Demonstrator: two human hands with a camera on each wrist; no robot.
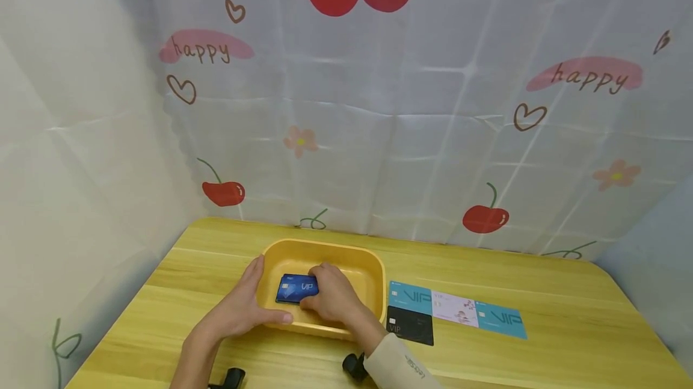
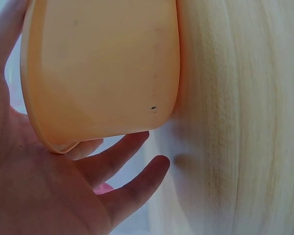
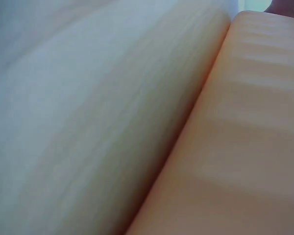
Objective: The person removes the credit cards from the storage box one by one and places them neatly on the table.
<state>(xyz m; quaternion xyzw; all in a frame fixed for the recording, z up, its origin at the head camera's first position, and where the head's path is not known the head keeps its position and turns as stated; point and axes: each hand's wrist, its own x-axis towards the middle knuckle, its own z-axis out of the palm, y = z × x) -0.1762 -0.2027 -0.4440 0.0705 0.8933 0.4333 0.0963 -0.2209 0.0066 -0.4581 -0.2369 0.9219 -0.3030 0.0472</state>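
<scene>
Blue card [image 1: 296, 288] pinched by right hand [image 1: 331, 297] inside yellow tub [image 1: 373, 269]; left hand [image 1: 238, 311] grips rim

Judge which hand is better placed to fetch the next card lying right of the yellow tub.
Right, probably. The right hand is inside the yellow tub on the dark blue card, on the side nearest the cards on the table. The left hand grips the tub's far-left rim.
</scene>
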